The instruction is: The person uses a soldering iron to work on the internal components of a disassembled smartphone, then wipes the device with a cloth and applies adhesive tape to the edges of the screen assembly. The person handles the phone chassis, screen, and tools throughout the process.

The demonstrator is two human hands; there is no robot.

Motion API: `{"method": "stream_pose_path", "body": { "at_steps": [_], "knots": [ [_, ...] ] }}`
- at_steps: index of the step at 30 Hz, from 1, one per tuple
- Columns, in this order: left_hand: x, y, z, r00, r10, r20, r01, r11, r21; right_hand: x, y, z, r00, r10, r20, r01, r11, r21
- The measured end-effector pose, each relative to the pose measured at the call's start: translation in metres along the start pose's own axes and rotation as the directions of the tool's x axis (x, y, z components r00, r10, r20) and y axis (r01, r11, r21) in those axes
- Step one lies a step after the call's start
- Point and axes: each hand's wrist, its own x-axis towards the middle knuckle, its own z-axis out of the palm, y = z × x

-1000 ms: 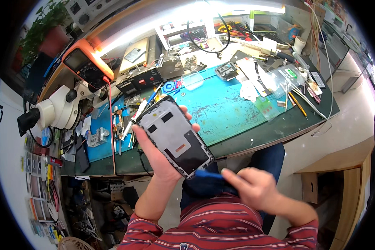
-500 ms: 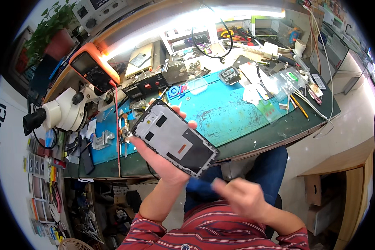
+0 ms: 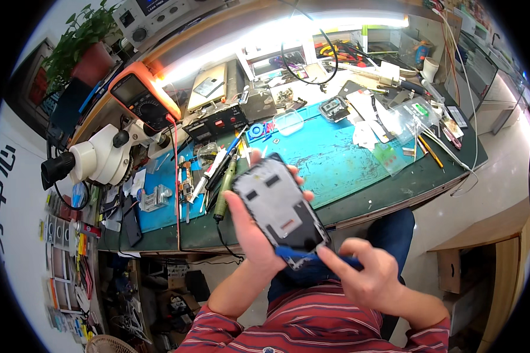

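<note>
My left hand holds a phone frame from beneath, its fingers wrapped round the long sides. The frame is tilted in front of the bench edge. Its upturned face has a silver-grey plate with black patches and a black lower part. My right hand is closed, its index fingertip by the frame's lower right corner. It grips a slim blue tool, which lies across the frame's lower end. Blur and the fingers hide what kind of tool this is.
Behind my left hand lie a green-handled tool with a cord and several pens and tweezers on the blue mat. A white microscope and an orange multimeter stand at left. Plastic bags and cables crowd the right.
The phone frame and my left hand have shifted right and slightly down in the picture. My right hand has moved right, and the blue tool now lies over the frame's lower end.
</note>
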Motion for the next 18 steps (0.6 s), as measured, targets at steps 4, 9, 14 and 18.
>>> {"method": "stream_pose_path", "body": {
  "at_steps": [4, 9, 14, 18],
  "knots": [
    [-0.007, -0.005, 0.001, 0.970, -0.241, 0.038, 0.242, 0.969, -0.040, 0.041, 0.012, -0.004, 0.999, -0.026, -0.041, 0.021, 0.991, -0.132],
    [-0.004, 0.001, -0.010, 0.951, -0.300, 0.075, 0.306, 0.947, -0.099, 0.029, 0.014, -0.004, 0.993, -0.120, -0.002, 0.119, 0.989, -0.084],
    [-0.018, -0.005, -0.013, 0.912, -0.409, 0.030, 0.409, 0.912, 0.005, 0.058, 0.024, -0.015, 0.990, 0.081, -0.112, -0.111, 0.948, -0.298],
    [-0.014, 0.001, -0.004, 0.906, -0.418, -0.066, 0.423, 0.895, 0.140, 0.039, 0.018, -0.017, 0.988, 0.018, -0.154, -0.040, 0.989, -0.145]
  ]
}}
